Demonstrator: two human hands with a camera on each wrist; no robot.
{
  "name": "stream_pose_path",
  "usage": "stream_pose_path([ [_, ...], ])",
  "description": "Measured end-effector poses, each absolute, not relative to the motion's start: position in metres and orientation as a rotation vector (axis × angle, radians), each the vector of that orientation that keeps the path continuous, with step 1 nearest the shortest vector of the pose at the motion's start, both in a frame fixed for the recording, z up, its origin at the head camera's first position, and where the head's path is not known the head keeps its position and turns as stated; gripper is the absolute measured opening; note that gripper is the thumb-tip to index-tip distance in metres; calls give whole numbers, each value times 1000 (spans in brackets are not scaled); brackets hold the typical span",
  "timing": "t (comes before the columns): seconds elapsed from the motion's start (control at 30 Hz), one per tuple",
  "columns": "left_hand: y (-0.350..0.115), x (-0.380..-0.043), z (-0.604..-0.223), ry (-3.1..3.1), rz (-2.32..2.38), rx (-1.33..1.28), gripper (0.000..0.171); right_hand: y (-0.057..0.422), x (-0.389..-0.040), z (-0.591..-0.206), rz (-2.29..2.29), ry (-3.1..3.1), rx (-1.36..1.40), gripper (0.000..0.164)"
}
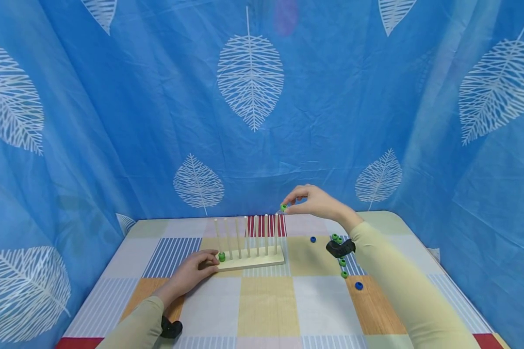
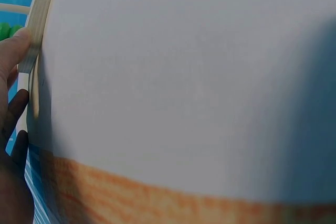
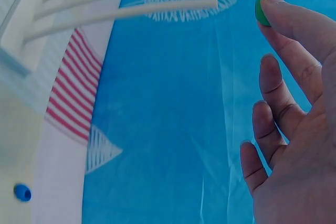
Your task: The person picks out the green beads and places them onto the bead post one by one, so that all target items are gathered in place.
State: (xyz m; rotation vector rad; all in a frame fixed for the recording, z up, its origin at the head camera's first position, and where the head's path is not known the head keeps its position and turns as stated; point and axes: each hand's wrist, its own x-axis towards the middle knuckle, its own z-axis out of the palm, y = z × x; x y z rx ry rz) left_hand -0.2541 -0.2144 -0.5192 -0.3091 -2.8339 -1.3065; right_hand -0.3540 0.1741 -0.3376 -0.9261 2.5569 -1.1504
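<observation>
My right hand (image 1: 316,201) pinches a green bead (image 1: 284,207) between thumb and forefinger, in the air close to the top of the rightmost peg. In the right wrist view the green bead (image 3: 260,14) shows at the fingertips, apart from the peg ends, with the other fingers spread. A wooden peg rack (image 1: 257,262) with a row of several upright pegs stands on the table. Its leftmost peg carries green beads (image 1: 221,257) at the base. My left hand (image 1: 192,272) grips the rack's left end, its thumb (image 2: 16,48) along the front edge in the left wrist view.
Right of the rack lie a blue bead (image 1: 313,239), several loose green beads (image 1: 342,262) and another blue bead (image 1: 359,286), some partly behind the right wrist's black band (image 1: 340,248). A patchwork cloth (image 1: 266,305) covers the table. Blue leaf-print curtains (image 1: 314,121) enclose it.
</observation>
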Motion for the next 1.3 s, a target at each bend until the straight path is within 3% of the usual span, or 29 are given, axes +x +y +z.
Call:
stream_pose_path([
  [1.3,-215,-255,-519,-2838,-1304,-313,8,58,-357,-338,-1093,2405,-1290,23],
])
